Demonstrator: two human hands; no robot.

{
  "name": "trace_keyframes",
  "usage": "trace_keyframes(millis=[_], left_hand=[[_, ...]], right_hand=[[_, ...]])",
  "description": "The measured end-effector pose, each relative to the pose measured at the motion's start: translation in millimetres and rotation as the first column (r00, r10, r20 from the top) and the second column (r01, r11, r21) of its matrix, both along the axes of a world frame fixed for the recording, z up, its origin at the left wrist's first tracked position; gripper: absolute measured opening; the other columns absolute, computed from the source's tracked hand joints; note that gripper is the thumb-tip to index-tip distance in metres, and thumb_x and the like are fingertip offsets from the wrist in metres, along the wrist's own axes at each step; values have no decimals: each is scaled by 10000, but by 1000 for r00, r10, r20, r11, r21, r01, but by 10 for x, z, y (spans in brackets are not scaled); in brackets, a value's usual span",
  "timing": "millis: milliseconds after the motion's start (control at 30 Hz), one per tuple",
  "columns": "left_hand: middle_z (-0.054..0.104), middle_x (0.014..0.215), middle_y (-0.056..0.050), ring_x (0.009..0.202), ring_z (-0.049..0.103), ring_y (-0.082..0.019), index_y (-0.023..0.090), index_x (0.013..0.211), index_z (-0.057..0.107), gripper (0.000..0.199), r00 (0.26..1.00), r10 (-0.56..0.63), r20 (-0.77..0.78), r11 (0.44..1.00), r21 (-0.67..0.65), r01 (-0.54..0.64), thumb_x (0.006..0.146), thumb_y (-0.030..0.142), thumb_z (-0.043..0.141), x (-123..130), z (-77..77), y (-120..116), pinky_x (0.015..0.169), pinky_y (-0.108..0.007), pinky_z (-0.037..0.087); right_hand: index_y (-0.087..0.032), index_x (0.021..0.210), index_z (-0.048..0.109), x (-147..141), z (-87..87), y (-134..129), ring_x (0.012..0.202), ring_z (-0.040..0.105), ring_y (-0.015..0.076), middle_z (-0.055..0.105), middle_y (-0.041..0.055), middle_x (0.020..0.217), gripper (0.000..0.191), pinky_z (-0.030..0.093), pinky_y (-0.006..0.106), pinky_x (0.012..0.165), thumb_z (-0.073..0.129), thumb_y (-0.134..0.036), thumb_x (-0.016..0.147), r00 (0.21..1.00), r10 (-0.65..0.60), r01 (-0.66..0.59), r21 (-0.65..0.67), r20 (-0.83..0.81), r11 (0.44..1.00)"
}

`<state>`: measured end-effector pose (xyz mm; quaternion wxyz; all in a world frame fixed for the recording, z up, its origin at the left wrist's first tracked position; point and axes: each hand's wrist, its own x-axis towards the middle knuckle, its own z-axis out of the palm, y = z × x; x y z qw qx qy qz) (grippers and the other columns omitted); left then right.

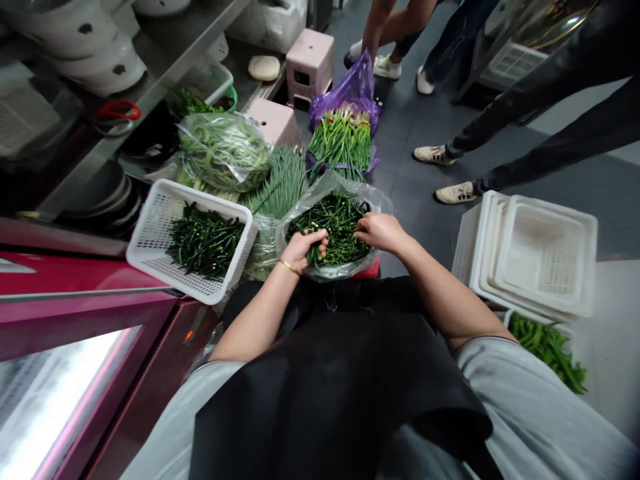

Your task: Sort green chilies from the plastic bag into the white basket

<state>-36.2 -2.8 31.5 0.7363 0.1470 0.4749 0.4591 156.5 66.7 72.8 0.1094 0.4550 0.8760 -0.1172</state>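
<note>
Chillies: thin green chillies, slender, dark and tangled, heaped in the open bag in front of the person's apron.
Clear bag: the clear plastic bag has a crinkled, see-through rim spread wide around the heap; a red edge shows beneath it, its shape mostly hidden.
Left hand: the left hand, with a gold bangle at the wrist, curls its fingers around a small bunch of chillies, thumb extended over them.
Right hand: the right hand is at the heap's far side, fingertips drawn together; what they pinch, if anything, cannot be told.
White basket: left of the bag, a perforated plastic basket holds a loose pile of dark green pieces.
Tied greens: a shiny transparent sack bulges with pale green vegetables, their kind blurred by the film; long thin stalks lie beside it.
Purple bag: crumpled purple plastic wraps a bundle of green stems with pale ends.
Right side: nested white baskets stand over glossy green peppers, partly covered.
Edges: a pink-red cabinet is cut off at left; other people's legs are cropped above.
</note>
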Motion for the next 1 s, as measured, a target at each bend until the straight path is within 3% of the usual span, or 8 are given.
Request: trace_keyframes(millis=[167,267,400,467,567,667,833,1000], left_hand=[[577,552,27,425,511,-59,112,742,563,331,994,74,-76,997,-20,-76,574,221,827,236,-136,-30,392,-178,436],[578,532,26,392,474,-54,117,731,564,279,992,45,-119,999,-2,-45,586,208,784,159,-162,-31,363,-177,401],[665,633,-30,393,473,-57,116,784,599,222,969,-127,-213,982,112,153,613,203,709,-19,-69,-82,354,-181,374],[668,626,-39,390,476,-67,120,772,603,210,928,-250,-277,940,161,302,617,209,714,-69,-8,-117,354,-188,371],[643,579,-32,364,458,-71,125,746,614,229,876,-364,-317,883,184,433,647,289,740,-50,23,-171,335,-194,331],[560,474,0,330,431,-75,134,675,595,295,880,-404,-250,890,116,441,616,353,783,67,-22,-221,323,-200,302],[470,454,53,357,408,-70,152,697,582,262,954,-250,-162,966,26,258,567,274,774,109,-43,-162,341,-193,309],[583,645,7,514,471,-91,148,726,638,168,850,-39,-525,964,203,170,575,198,695,-90,68,145,430,-201,336]], right_hand=[[-187,983,701,-119,-29,-457,817,620,179,668,100,959,348,401,251,637,471,-441,924,971,-52,57,16,-232,998],[-171,920,680,-134,-207,-522,714,611,155,665,73,835,397,413,245,622,449,-494,921,887,-133,56,-184,-442,981],[-169,755,599,-133,-335,-239,426,474,113,468,-43,463,548,384,233,473,341,-627,907,657,-562,132,-657,-502,742],[-169,757,585,-190,-359,-152,391,432,102,452,-60,449,533,366,227,436,400,-657,868,603,-608,60,-731,-516,680],[-160,753,612,-297,-378,-209,456,483,104,565,-14,548,502,385,224,481,400,-590,900,645,-438,-19,-586,-626,810],[-134,848,667,-306,-377,-296,713,609,153,678,84,789,447,416,242,632,368,-446,961,818,-151,43,-204,-555,978],[-171,1132,654,-133,-373,15,931,602,219,626,147,1113,401,396,282,695,341,-372,982,991,-28,44,115,-130,992],[-155,1067,690,-132,-427,364,1014,525,262,596,166,1125,336,389,323,756,396,-260,943,987,152,-157,97,54,983]])
